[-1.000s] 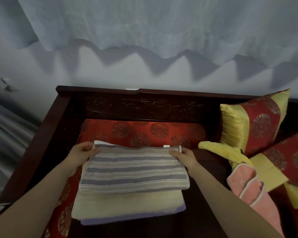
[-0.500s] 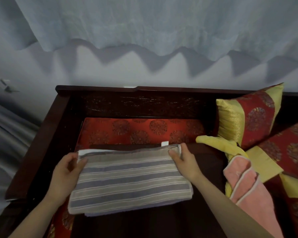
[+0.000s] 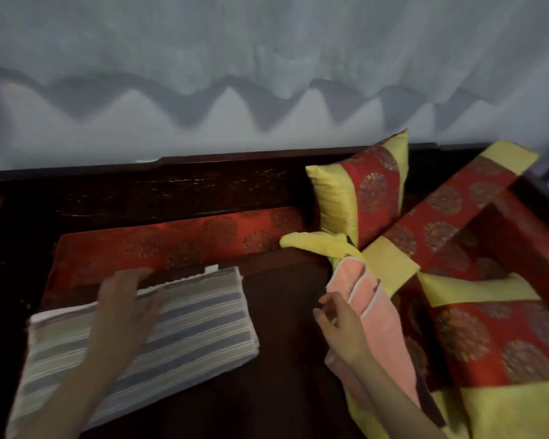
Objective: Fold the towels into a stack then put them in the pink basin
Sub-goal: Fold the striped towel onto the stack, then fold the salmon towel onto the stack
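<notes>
So, left hand (image 3: 124, 308): lay flat on the striped towel (image 3: 197, 315), fingers straight and spread, pressing down and gripping nothing.
Right hand (image 3: 339, 324): was at the left edge of the pink towel (image 3: 384, 321) with its fingers loosely bent and apart. Nothing looked pinched, and I couldn't tell whether they touched it or fell just short.
Stack (image 3: 57, 315): striped towel folded on top, a paler edge peeking out under its left end, on the dark seat (image 3: 286, 312) in front of the red cushion (image 3: 171, 245).
Pink towel: unfolded, draped over the yellow towel (image 3: 317, 245) beside the pillows (image 3: 368, 198), to the right of the stack.
Basin: not in view.
Step, as I read it: taking up the pink towel to fold next.
Doing it well: I reckoned a hemmed corner was the place to pinch, not a bunch mid-cloth. Lifted clear, it wouldn't drag the yellow one along.
Then: I meant to spread it on the bare seat, match corners, and fold to the stack's outline.
Left hand's job: pinning the stack so it didn't slide.
</notes>
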Demonstrator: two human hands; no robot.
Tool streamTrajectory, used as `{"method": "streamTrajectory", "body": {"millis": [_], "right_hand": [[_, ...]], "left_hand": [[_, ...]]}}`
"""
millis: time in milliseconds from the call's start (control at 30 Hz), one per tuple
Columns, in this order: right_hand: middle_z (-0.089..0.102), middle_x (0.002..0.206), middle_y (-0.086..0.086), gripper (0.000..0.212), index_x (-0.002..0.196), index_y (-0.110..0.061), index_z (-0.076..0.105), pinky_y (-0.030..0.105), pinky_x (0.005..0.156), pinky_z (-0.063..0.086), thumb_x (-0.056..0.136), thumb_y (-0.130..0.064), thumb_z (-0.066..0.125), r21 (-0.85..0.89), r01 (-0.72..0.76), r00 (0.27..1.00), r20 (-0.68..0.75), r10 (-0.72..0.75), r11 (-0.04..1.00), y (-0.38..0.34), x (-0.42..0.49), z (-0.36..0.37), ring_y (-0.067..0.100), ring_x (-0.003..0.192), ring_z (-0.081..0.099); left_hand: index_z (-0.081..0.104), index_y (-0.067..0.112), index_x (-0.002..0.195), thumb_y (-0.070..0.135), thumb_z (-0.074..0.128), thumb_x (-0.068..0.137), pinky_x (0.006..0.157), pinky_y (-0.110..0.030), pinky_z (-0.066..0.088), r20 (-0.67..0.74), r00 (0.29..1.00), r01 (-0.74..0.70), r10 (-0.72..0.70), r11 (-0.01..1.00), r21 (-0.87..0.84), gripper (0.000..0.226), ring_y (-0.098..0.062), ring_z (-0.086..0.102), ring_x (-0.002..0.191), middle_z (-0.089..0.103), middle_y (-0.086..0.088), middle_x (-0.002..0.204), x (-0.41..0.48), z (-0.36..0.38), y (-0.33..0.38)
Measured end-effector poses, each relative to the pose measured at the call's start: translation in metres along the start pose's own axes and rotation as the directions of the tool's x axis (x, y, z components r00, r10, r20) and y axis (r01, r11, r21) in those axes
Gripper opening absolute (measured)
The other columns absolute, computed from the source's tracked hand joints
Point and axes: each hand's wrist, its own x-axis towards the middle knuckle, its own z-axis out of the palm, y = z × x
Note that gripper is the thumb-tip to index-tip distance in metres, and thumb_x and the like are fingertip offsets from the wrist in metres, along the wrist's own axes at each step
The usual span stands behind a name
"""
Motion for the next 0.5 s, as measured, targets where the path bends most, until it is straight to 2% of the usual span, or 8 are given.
{"method": "streamTrajectory", "body": {"millis": [67,133,233,300,400,500], "right_hand": [[0.058,0.098,-0.002,0.023,0.106,-0.022,0.055,0.035,0.075,0.043,0.087,-0.033,0.058,-0.216,0.025,1.000,-0.002,-0.026,0.976,0.025,-0.007,-0.015,0.020,0.092,0.054],[0.054,0.112,0.000,0.033,0.116,-0.023,0.051,0.040,0.080,0.042,0.086,-0.039,0.054,-0.398,-0.026,1.000,-0.008,0.025,0.917,0.044,-0.013,-0.027,0.024,0.106,0.048],[0.048,0.123,0.001,0.046,0.124,-0.022,0.046,0.044,0.086,0.041,0.086,-0.047,0.053,-0.506,-0.118,0.993,-0.048,0.108,0.855,0.063,-0.014,-0.040,0.026,0.116,0.043],[0.046,0.126,0.002,0.051,0.125,-0.020,0.044,0.046,0.089,0.041,0.085,-0.051,0.051,-0.486,-0.179,0.984,-0.080,0.160,0.855,0.078,-0.013,-0.048,0.026,0.118,0.040],[0.045,0.126,0.002,0.050,0.124,-0.019,0.044,0.047,0.091,0.043,0.084,-0.048,0.053,-0.343,-0.256,0.966,-0.125,0.226,0.904,0.095,-0.009,-0.059,0.025,0.119,0.040],[0.047,0.124,0.004,0.051,0.124,-0.016,0.046,0.044,0.090,0.045,0.084,-0.045,0.058,-0.205,-0.296,0.952,-0.147,0.269,0.933,0.115,-0.006,-0.073,0.026,0.117,0.043]], "left_hand": [[0.058,0.009,0.114,0.022,0.063,0.086,0.088,-0.035,0.040,0.124,0.984,-0.111,0.129,0.984,-0.141,0.031,-0.024,0.050,0.104,0.058,-0.007,0.109,0.001,0.037,0.054],[0.058,0.013,0.114,0.024,0.062,0.087,0.090,-0.027,0.038,0.230,0.941,-0.190,0.249,0.949,-0.250,0.029,-0.019,0.051,0.104,0.057,-0.002,0.110,0.001,0.079,0.107],[0.057,0.014,0.114,0.025,0.060,0.088,0.092,-0.028,0.042,0.390,0.856,-0.214,0.340,0.919,-0.332,0.029,-0.017,0.053,0.104,0.057,-0.003,0.110,-0.006,0.139,0.172],[0.056,0.012,0.113,0.024,0.060,0.087,0.089,-0.031,0.046,0.519,0.800,-0.111,0.302,0.924,-0.367,0.029,-0.019,0.057,0.100,0.059,-0.005,0.108,-0.014,0.173,0.208],[0.055,0.006,0.117,0.023,0.060,0.087,0.087,-0.028,0.043,0.676,0.728,0.154,0.114,0.934,-0.324,0.034,-0.025,0.059,0.106,0.062,-0.013,0.117,-0.023,0.209,0.239],[0.055,0.003,0.113,0.025,0.060,0.087,0.088,-0.030,0.042,0.715,0.698,0.264,-0.027,0.938,-0.223,0.034,-0.030,0.057,0.110,0.062,-0.015,0.117,-0.028,0.233,0.255]]}}
